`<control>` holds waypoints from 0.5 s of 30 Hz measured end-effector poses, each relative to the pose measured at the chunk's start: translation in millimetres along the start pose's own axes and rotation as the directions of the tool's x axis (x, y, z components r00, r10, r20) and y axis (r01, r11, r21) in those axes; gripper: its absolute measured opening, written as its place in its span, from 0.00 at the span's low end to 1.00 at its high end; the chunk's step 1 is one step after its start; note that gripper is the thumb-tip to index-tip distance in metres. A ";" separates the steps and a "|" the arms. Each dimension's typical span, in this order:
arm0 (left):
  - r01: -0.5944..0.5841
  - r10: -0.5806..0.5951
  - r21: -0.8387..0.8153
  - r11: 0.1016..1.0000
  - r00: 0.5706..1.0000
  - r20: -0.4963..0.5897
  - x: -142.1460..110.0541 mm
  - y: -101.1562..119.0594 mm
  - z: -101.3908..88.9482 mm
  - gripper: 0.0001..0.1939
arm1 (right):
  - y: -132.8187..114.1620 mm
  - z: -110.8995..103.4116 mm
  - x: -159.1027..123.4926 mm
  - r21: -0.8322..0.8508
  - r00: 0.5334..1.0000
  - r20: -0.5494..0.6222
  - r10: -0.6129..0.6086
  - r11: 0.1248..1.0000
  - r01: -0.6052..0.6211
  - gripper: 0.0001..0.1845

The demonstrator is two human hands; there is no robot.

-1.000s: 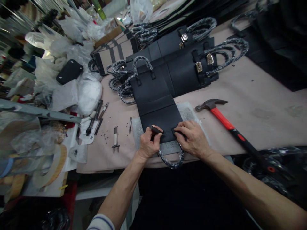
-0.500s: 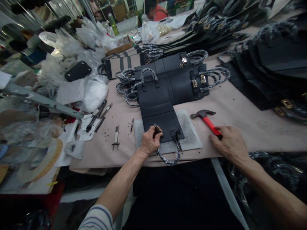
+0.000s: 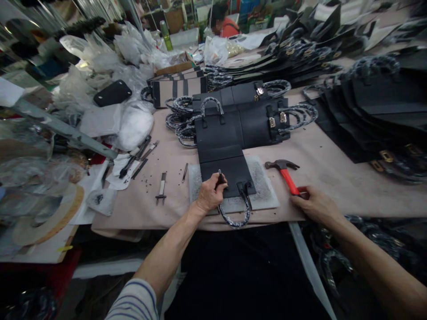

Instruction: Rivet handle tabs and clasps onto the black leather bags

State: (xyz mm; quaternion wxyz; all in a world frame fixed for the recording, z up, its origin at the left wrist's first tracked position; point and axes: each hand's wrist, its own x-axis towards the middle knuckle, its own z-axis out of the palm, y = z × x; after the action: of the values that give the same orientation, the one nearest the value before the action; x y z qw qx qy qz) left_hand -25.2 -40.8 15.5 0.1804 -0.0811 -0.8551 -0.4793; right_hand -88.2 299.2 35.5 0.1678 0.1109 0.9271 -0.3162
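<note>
My left hand (image 3: 211,193) is closed round a short dark metal punch (image 3: 220,174), its top end poking up from the fist. Its lower end is hidden by my fingers, over the near part of a black bag panel (image 3: 227,168). A plastic-wrapped handle (image 3: 235,222) loops off the panel's near edge. Under the panel lies a pale, speckled board (image 3: 267,191). To the right, my right hand (image 3: 315,202) grips the red and black handle of a claw hammer (image 3: 288,180). The hammer's head points away from me, low over the table or resting on it; I cannot tell which.
Beyond the panel lie several black bag pieces (image 3: 260,126) with gold locks. More black panels (image 3: 367,111) are piled at the right. A two-pronged tool (image 3: 161,189) and a thin rod (image 3: 185,173) lie left of the board. Plastic bags (image 3: 123,126) crowd the far left.
My right hand has left the bag panel's near edge and taken hold of the hammer's handle. The left hand keeps the punch over the panel. The camera view has tilted up.
</note>
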 end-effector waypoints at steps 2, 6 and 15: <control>-0.015 0.015 0.018 1.000 1.000 0.020 1.1 0.2 -0.2 0.07 | -14.6 -1.3 -6.7 0.358 0.965 0.217 0.147 0.908 -0.219 0.11; -0.044 0.043 0.043 0.998 0.999 0.021 1.2 0.4 0.7 0.10 | -45.9 6.6 -25.0 0.654 0.894 0.436 0.103 0.646 -0.393 0.04; -0.111 0.109 0.067 0.992 0.994 0.033 -3.0 -2.7 2.9 0.11 | -112.9 -23.3 -83.2 0.126 0.801 -0.187 -0.569 0.795 0.594 0.21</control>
State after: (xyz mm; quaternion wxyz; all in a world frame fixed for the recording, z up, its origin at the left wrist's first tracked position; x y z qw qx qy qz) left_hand -23.9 -39.6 10.8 0.1967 -0.1288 -0.8678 -0.4378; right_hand -52.6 217.9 146.5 -0.0132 -0.1433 0.8935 -0.4255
